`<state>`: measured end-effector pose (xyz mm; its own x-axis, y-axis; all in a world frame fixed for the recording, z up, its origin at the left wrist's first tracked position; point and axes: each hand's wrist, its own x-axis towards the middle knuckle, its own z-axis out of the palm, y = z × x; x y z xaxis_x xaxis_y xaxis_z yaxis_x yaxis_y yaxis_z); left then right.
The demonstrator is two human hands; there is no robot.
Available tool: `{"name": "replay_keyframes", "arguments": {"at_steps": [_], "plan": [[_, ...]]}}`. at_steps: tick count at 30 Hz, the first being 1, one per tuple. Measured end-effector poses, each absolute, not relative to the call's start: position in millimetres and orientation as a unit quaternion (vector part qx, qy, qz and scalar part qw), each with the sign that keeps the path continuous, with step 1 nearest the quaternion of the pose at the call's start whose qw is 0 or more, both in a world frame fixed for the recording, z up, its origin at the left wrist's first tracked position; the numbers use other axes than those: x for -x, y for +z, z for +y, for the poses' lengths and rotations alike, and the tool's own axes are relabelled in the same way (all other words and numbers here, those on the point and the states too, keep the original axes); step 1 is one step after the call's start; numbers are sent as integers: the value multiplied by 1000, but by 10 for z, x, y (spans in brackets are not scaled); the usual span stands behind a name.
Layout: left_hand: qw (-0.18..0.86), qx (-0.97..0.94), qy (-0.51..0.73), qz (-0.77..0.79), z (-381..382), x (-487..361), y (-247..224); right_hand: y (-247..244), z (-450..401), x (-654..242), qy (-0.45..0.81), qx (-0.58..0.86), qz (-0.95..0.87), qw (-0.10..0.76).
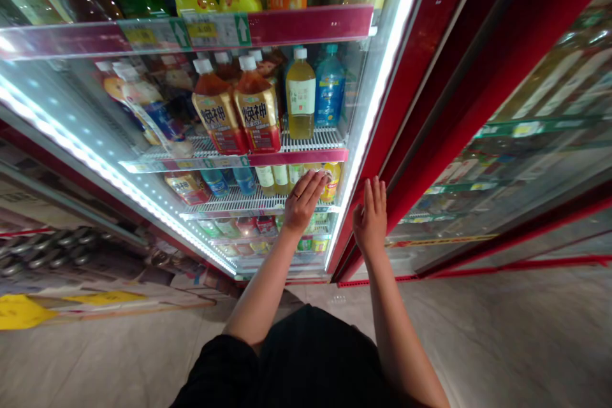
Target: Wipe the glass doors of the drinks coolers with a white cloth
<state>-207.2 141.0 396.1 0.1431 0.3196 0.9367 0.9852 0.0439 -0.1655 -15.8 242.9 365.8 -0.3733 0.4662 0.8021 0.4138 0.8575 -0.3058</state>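
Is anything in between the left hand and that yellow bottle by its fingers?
No other bottle shows between the left hand and the yellow bottle; I can't tell whether clear glass stands there.

I am holding my left hand (302, 202) near a yellow bottle (332, 187) inside the fridge (310, 26), my right hand (371, 215) by its red frame (403, 86).

A black short-sleeved top (315, 357) accompanies a thin ring (297, 196).

The door frame (444, 140) is red, the shelf strips (301, 156) pinkish-purple, the shirt (310, 363) black.
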Motion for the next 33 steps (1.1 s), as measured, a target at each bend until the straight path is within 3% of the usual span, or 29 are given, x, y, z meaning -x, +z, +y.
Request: {"name": "replay_keyframes", "arguments": {"at_steps": [6,9,16,22,29,33], "plan": [[481,500,-435,-574,1596,1892,4146,3642,2537,126,59,228,-845,481],[494,515,-419,-561,1846,1717,4238,3656,2585,60,64,199,-853,478],[499,564,-336,-566,1779,1656,3950,3686,2674,-98,100,155,-866,465],[488,487,-428,-584,2107,1425,3979,3629,2738,-223,108,157,-860,473],[470,570,-334,-586,2207,1223,3932,3623,2883,-393,138,123,-854,486],[497,512,-387,-584,2195,1195,3906,3637,2925,-434,147,101,-861,476]]}}
